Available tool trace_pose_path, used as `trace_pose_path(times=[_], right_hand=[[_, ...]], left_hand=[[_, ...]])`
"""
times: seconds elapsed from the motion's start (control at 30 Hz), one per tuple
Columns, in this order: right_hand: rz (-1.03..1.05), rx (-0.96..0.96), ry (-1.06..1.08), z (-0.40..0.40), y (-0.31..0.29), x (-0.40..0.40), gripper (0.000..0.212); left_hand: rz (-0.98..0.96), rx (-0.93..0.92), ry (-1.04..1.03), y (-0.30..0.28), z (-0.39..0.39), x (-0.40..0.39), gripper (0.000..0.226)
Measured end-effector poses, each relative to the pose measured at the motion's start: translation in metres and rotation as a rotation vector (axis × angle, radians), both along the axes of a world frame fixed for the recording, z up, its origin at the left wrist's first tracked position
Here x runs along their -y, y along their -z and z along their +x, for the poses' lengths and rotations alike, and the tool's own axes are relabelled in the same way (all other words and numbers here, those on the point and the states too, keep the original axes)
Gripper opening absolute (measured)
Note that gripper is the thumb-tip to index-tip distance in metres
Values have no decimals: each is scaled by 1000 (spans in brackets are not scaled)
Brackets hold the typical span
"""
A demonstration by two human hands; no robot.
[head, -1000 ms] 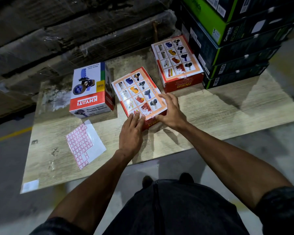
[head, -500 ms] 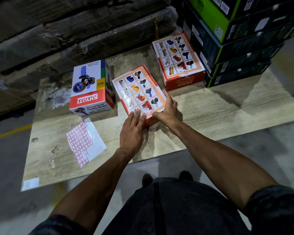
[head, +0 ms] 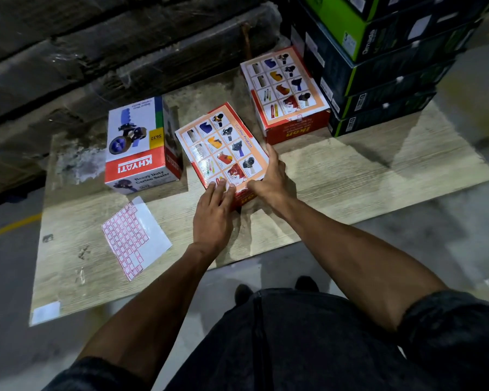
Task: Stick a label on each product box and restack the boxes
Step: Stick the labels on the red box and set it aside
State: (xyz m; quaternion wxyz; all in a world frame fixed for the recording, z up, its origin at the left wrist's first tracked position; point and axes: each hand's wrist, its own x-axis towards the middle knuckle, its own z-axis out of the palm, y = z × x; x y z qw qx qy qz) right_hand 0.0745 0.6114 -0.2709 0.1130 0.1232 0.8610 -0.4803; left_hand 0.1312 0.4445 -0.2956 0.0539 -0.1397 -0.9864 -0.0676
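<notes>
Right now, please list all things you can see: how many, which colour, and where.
middle box: 1, red and orange, board centre, under both hands
Ikon box: 1, red and orange, far right of the board
Khyati box: 1, white and red, left of the middle box
label sheet: 1, white with red frames, near left
board: 1, pale wood, on the floor
dark boxes: stack, black and green, far right
left hand: fingers flat on the middle box
right hand: at its near right corner

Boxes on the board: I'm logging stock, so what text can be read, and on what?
"KHYATI", "Heavy Duty Carton Sealer", "S632": left box.
"Our Other Products": middle box, under both hands.
"ikon": back box, front side.
"Omada": green carton.
Sticker sheet: unreadable.
</notes>
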Motion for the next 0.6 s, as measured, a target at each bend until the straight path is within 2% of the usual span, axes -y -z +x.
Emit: trace_pose_path(times=[0.17,0.3,0.37,0.43,0.5,0.6], right_hand=[[21,10,-48,4,-3,-5,102],[-54,40,-29,7,-5,-9,81],[-95,47,34,11,-5,-11,62],[-77,38,71,15,-3,-14,49],[-74,40,83,15,-6,-14,50],[-150,95,90,13,-2,-12,64]], left_hand=[[-5,4,-18,2,0,2,62],[92,17,-17,-5,0,2,53],[217,22,0,-11,3,7,47],[410,59,-67,-17,10,10,47],[600,88,-225,-20,15,11,51],[874,226,-481,-18,9,13,58]])
